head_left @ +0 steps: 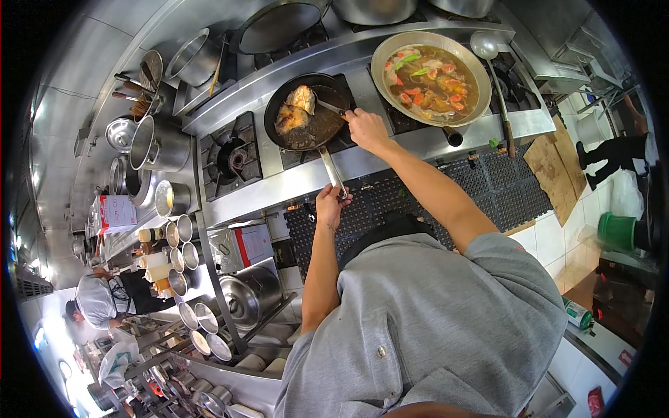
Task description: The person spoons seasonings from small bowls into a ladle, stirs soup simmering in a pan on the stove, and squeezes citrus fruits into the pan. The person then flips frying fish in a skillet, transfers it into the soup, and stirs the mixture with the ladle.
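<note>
My left hand (330, 206) is closed round the end of the metal handle (332, 169) of a dark frying pan (272, 132) on the stove. Browned pieces of food (293, 111) lie in dark liquid inside that pan. My right hand (365, 130) grips a utensil (329, 106) at the pan's right side, its far end beside the food. To the right stands a wide pan (378, 70) full of broth, with orange and green pieces in it.
A long ladle (503, 97) lies right of the wide pan. Left is a bare burner (233, 159), then stacked pots (164, 143) and small metal containers (189, 256). One person (104, 299) is at the lower left; another's dark-clothed legs (613, 155) show at right.
</note>
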`<action>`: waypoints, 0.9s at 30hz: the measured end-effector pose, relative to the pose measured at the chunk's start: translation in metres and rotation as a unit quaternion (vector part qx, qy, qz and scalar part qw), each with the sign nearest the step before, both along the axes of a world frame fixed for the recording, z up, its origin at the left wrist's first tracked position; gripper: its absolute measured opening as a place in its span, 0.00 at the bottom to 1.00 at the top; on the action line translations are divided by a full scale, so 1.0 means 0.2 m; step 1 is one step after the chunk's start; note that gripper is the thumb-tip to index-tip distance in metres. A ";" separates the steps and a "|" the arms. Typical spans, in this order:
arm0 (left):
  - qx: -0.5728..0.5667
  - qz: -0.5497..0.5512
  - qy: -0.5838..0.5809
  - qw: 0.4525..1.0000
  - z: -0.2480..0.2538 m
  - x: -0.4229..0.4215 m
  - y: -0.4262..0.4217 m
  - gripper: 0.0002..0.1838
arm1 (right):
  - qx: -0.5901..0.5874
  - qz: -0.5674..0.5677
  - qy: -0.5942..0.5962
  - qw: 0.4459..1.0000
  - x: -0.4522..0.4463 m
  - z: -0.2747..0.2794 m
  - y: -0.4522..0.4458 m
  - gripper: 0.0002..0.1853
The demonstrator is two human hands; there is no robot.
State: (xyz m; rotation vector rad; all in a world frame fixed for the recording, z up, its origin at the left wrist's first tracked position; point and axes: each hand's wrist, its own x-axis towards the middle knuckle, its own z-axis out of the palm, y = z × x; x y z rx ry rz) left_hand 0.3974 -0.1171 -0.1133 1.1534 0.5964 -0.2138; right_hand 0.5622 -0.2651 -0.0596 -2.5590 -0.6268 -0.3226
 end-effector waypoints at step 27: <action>-0.076 0.007 -0.020 0.997 -0.03 0.00 0.02 0.10 | 0.048 -0.277 0.010 0.959 -0.16 0.46 -0.97 0.13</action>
